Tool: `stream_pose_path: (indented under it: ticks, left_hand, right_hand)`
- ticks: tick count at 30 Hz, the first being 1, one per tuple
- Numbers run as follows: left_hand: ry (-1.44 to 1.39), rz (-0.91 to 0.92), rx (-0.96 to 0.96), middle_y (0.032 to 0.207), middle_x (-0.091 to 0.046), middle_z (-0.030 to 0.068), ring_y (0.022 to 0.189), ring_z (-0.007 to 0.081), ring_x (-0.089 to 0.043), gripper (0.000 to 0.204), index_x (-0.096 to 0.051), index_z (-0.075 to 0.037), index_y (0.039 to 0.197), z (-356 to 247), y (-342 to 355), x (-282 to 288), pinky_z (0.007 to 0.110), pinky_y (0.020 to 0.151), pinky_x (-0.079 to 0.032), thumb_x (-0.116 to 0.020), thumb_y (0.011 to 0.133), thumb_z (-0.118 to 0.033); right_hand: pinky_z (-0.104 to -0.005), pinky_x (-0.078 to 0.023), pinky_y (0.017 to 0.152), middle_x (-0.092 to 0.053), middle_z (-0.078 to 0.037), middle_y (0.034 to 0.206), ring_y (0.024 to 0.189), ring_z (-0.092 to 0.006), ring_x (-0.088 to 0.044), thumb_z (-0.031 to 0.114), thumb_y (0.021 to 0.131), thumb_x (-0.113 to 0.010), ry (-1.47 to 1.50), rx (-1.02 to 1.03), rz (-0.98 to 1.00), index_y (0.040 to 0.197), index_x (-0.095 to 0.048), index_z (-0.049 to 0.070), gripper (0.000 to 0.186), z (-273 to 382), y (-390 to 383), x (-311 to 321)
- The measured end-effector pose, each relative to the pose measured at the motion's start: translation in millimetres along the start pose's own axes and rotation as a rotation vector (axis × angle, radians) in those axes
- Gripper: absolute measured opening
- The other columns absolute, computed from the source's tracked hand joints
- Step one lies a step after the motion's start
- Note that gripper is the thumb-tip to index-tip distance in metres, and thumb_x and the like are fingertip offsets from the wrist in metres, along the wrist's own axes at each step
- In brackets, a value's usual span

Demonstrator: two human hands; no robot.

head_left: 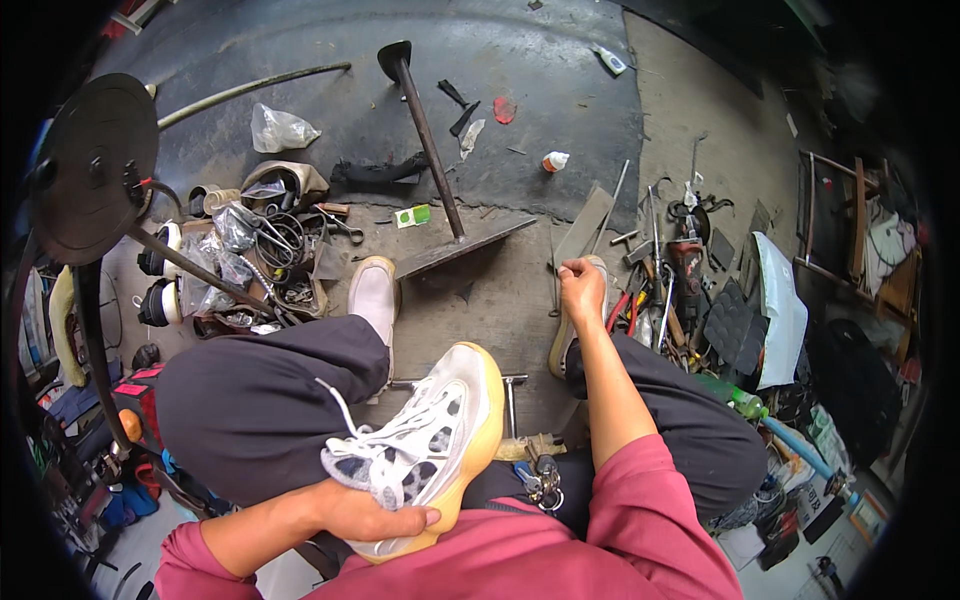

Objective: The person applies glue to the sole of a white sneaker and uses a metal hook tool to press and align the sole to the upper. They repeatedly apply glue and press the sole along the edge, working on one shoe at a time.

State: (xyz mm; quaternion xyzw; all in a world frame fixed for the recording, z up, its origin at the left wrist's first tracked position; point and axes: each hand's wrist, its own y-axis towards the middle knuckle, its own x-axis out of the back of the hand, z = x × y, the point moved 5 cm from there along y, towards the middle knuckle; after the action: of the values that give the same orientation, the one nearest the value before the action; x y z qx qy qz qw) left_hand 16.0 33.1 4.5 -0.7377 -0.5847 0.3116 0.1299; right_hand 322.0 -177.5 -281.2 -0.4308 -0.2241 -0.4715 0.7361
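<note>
1. a white lace-up sneaker [452, 410] is over the person's lap, with its toe pointing away.
2. the left hand [360, 512] holds it near the heel, thumb along the side.
3. the right hand [583, 292] is up, well apart from it, fingers curled in; i cannot tell if they hold something small.
4. farther out, a metal stand [430, 150] is on the floor.

A grey floor [690, 100] carries a dark mat [550, 50] ahead of the right hand's [583, 292] fingers [566, 270], with 2 white bottles [556, 162] on it and, farther left, a red disc-like piece [504, 110] and 1 clear plastic bag [283, 130]. Left of those fingers stand a metal post on a plate [430, 150] and a green-and-white box [412, 215]; to their right lies a heap of tools [686, 272].
</note>
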Motion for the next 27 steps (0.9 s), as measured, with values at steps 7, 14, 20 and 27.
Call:
stream_pose_path:
  ticks: [7, 14, 20, 27]
  left_hand:
    - [-0.021, -0.159, 0.049, 0.127, -0.066, 0.0126, 0.116, 0.0247, -0.061, 0.054, -0.061, 0.003, 0.135, -4.8, 7.8, 14.2, 0.036, 0.104, -0.048, -0.078, 0.086, -0.013]
    - [-0.075, -0.129, 0.111, 0.126, -0.066, 0.0127, 0.116, 0.0251, -0.06, 0.053, -0.061, 0.003, 0.134, -6.1, 10.5, 18.0, 0.037, 0.105, -0.046, -0.078, 0.087, -0.013]
    - [0.074, -0.09, -0.092, 0.116, -0.068, 0.0121, 0.11, 0.0252, -0.06, 0.043, -0.065, 0.003, 0.125, -12.8, 6.7, 7.8, 0.038, 0.102, -0.047, -0.076, 0.089, -0.018]
    - [0.075, -0.055, -0.019, 0.127, -0.064, 0.0184, 0.12, 0.031, -0.057, 0.048, -0.06, 0.003, 0.132, 0.2, -10.3, -8.8, 0.04, 0.11, -0.042, -0.065, 0.098, -0.03]
  right_hand:
    - [-0.0492, -0.055, 0.089, -0.078, -0.018, 0.101, 0.101, -0.0385, -0.073, 0.031, 0.088, -0.077, -0.374, 0.025, 0.074, 0.103, -0.078, 0.007, 0.028, 18.2, 37.1, -26.3]
    - [-0.0493, -0.055, 0.079, -0.077, -0.015, 0.088, 0.085, -0.0383, -0.073, 0.025, 0.096, -0.069, -0.199, 0.132, 0.02, 0.103, -0.075, 0.007, 0.02, 19.3, 32.5, -23.3]
    - [-0.0313, -0.05, 0.053, -0.072, -0.008, 0.074, 0.057, -0.0137, -0.065, 0.014, 0.102, -0.064, 0.37, 0.062, 0.1, 0.122, -0.063, 0.003, 0.023, 76.2, 5.5, 23.4]
    - [-0.0281, -0.059, 0.075, -0.069, -0.011, 0.113, 0.087, -0.0142, -0.067, 0.003, 0.102, -0.06, 1.174, 0.064, 0.542, 0.145, -0.055, -0.006, 0.045, 158.8, -97.8, 114.0]
